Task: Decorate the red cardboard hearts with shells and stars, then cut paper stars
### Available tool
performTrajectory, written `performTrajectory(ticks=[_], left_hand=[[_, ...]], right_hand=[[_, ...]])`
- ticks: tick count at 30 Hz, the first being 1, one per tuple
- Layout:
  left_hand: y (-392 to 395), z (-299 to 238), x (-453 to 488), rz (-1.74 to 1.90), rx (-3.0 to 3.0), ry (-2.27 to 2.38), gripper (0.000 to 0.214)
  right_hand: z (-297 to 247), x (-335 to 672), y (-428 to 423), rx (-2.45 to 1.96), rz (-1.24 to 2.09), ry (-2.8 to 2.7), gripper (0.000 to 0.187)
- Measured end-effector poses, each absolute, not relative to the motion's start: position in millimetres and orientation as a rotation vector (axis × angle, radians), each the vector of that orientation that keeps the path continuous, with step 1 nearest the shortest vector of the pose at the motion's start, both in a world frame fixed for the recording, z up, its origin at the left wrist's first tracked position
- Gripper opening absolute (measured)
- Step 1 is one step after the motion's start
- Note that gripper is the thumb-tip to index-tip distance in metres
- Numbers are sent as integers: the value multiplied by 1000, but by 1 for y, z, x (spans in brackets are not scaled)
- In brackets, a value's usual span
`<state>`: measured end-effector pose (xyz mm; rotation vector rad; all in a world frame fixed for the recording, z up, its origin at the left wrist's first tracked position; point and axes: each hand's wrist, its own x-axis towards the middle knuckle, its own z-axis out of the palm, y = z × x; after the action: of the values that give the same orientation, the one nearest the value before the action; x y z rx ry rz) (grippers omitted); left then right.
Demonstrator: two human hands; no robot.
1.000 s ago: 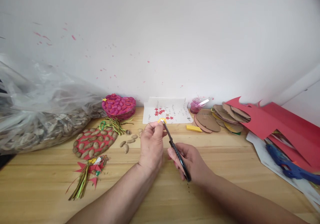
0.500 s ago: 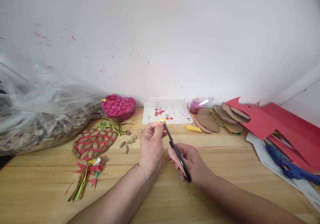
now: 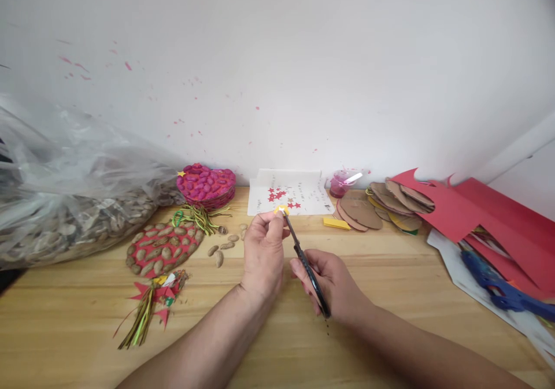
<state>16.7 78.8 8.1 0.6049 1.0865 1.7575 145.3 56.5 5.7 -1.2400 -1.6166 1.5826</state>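
Observation:
Pinched in the fingertips of my left hand (image 3: 265, 250) is a small piece of yellow paper (image 3: 282, 209), partly covered by the thumb. My right hand (image 3: 332, 282) is wrapped around the black handles of a pair of scissors (image 3: 313, 282). The blades point up and away to the left, and their tips meet the yellow paper; whether they are cutting into it I cannot tell. Beyond my hands, a white sheet (image 3: 312, 195) carries small red stars (image 3: 276, 195). Left of my left hand lie several loose peanuts (image 3: 219, 258) and a red shape covered in peanuts (image 3: 161, 250).
A plastic bag of peanuts (image 3: 82, 227) fills the left. Against the wall are a pink peanut-covered stack (image 3: 206, 184) and a cup of pink paint (image 3: 338, 186). Cardboard ovals (image 3: 362, 211), red paper (image 3: 511, 227) and a blue glue gun (image 3: 507, 296) lie rightward; strings and scraps (image 3: 147, 314) lie front left.
Almost nothing differs. Both hands, the scissors and the yellow paper hold nearly the same position, with only a very slight shift.

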Motion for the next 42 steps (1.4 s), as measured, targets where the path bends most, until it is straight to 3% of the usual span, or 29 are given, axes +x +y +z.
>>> performTrajectory(ticks=[42], left_hand=[[80,9,18,1773,576,1082,26]], right_hand=[[5,140,54,-1244,1628,-1547,53]])
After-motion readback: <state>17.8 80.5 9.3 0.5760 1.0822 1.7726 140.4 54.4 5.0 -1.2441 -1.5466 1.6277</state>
